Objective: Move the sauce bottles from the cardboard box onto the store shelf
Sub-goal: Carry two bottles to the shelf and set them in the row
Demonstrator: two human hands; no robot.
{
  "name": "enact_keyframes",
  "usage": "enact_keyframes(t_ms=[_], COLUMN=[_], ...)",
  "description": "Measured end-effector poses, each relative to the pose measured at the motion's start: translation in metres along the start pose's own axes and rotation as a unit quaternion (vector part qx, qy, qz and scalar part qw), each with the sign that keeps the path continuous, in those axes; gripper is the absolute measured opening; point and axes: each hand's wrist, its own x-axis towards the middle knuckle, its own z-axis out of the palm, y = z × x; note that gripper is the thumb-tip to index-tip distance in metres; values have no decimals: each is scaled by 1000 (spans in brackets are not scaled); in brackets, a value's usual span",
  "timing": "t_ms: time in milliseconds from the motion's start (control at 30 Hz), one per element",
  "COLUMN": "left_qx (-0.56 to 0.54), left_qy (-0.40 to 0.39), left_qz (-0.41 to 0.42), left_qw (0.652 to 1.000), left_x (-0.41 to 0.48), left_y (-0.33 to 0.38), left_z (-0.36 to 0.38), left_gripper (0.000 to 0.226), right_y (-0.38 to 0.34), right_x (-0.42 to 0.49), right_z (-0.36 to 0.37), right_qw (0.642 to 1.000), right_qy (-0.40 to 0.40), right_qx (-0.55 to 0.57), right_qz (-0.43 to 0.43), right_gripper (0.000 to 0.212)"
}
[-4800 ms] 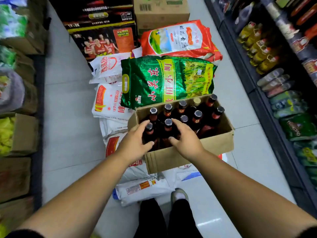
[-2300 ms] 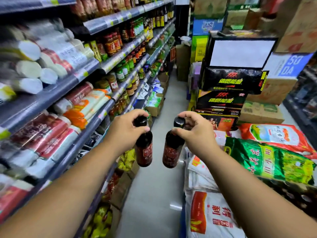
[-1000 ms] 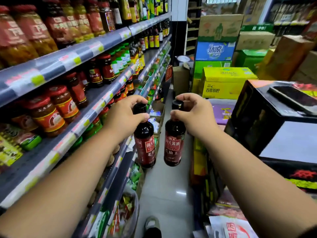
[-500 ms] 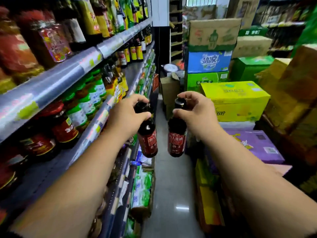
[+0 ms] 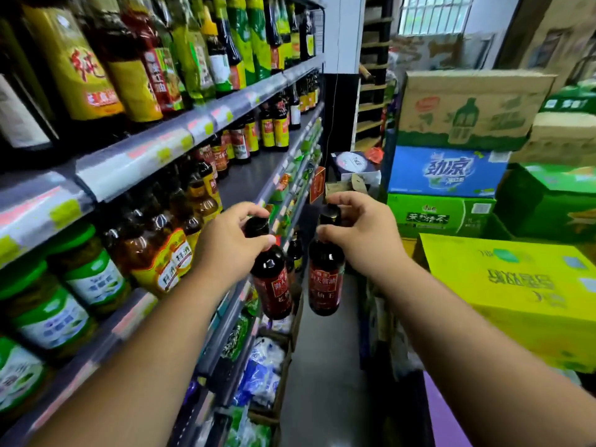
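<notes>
1. Forearms reach in from six o'clock. Your left hand (image 5: 232,243) and right hand (image 5: 361,237) sit near the middle of the view, close together but apart.
2. Your left grip is pinched round the black cap and neck of the left sauce bottle (image 5: 272,282), which hangs tilted with its base toward five o'clock. Your right grip is closed the same way on the cap of the right sauce bottle (image 5: 325,279), which hangs nearly upright just beside the first.
3. Both bottles are in the air over the aisle floor (image 5: 319,366) and not yet on the store shelf (image 5: 254,171). The cardboard box is out of view.
4. Each bottle hangs by its cap alone. A slackening pinch or a swing could knock the two bodies together or drop one.
5. At nine o'clock the shelf is crowded with jars (image 5: 87,279) and other bottles. The bare stretch lies farther off, at eleven o'clock. Lowering a bottle by the cap gives you little control of its base, so it may clip the shelf rail or topple a neighbour.
6. At three o'clock a yellow carton (image 5: 503,285) and the stacked boxes behind it narrow the aisle. A wide right elbow could catch them.
</notes>
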Motion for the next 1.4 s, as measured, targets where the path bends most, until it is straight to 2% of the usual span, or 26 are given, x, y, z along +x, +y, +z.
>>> enact_keyframes(t_ms=[200,467,633,800,967,1200,1400], left_qx=[-7,-25,-11,15,36,159,294], left_qy=[50,124,144,143,184,261,317], left_qz=[-3,17,19,4,-9,-50,-17], left_qw=[999,992,989,990,982,951,902], left_x=[96,216,295,358,400,430,437], left_y=[-10,-42,-53,-66,-85,-99,-117], left_z=[41,83,94,100,108,124,141], left_gripper=[51,54,49,47,44,44,36], right_y=[38,90,110,125,131,138,158], right_x=[118,258,343,414,482,554,583], right_z=[10,42,64,89,110,154,194], right_qw=[999,997,994,993,984,950,920], right_qy=[-26,-56,-65,-65,-125,-228,-277], right_qx=[-1,45,58,83,98,178,239], right_qz=[-37,-37,-72,-57,-80,-118,-139], right_gripper=[57,65,59,55,45,40,43])
